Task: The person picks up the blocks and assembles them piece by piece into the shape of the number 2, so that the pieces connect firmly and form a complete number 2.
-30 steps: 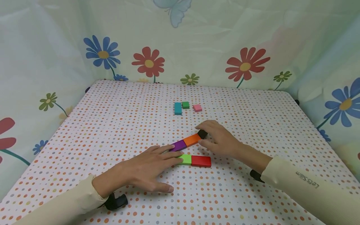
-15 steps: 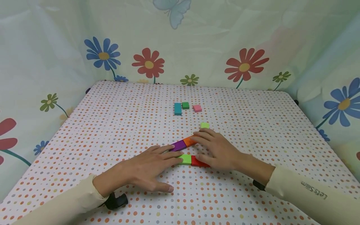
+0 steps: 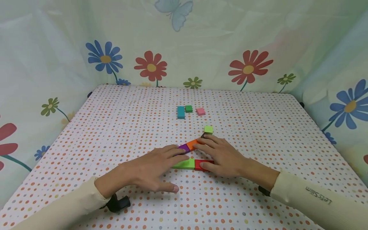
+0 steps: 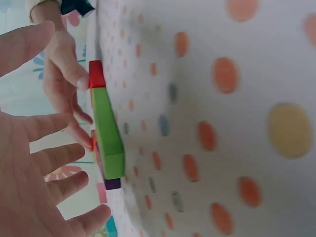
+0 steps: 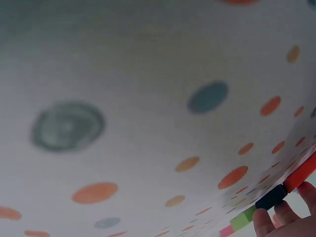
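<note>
Orange block (image 3: 192, 145) sits 10 o'clock from your right hand (image 3: 225, 156), red block (image 3: 198, 165) 9 o'clock. Neither that hand nor your left hand (image 3: 152, 167) grips anything, fingers extended; uneven push could skew orange block off black block (image 5: 271, 196).

Two block rows (image 3: 187, 164), perhaps touching, lie before three blocks (image 3: 188, 109).

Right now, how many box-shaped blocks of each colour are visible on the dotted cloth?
Light green blocks: 2
Red block: 1
Orange block: 1
Purple block: 1
Black block: 1
Teal block: 1
Dark green block: 1
Pink block: 1
Total: 9
</note>
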A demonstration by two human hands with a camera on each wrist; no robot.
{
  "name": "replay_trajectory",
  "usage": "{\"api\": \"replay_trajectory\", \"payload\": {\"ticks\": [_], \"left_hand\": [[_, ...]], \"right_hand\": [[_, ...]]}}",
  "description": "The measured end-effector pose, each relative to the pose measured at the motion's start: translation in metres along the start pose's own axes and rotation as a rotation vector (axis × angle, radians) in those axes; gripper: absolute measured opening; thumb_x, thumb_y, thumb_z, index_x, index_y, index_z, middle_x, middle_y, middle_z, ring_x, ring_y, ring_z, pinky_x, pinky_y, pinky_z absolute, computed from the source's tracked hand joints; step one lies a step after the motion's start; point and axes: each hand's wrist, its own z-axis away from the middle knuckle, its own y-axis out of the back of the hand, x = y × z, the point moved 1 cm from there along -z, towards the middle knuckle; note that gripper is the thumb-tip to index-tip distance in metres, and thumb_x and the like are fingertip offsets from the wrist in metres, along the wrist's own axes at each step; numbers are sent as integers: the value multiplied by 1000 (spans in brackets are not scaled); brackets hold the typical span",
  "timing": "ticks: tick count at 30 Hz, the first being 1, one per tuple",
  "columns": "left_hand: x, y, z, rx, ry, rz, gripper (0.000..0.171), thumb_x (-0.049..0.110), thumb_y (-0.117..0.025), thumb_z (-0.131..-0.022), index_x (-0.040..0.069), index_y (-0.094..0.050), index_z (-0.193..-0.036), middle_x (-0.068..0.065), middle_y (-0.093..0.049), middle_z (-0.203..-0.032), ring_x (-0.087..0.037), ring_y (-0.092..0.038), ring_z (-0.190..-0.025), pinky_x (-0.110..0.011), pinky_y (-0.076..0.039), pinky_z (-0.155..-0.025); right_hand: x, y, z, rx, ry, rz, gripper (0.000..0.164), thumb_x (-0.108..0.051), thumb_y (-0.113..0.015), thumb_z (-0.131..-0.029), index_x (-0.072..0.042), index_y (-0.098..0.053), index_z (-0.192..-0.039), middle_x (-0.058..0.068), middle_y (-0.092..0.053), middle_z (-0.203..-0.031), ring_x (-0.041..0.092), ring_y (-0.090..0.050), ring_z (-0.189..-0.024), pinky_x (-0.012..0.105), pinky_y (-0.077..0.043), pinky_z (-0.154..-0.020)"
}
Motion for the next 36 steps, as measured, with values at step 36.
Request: {"api": "replay_trajectory", "payload": {"ticks": [36], "left_hand": [[-40,77,-108,77,172,117,79,46,-64,-95,24,-28,-161,1,-32,-164,-24,-26,-152,-51,-25,-121]], "right_hand": [[-1,8,-2,-37,59,10,55,-50,-56,-100,-19,-56,-146,8,-47,-155,36,-33,-148,63,-33,-112]]}}
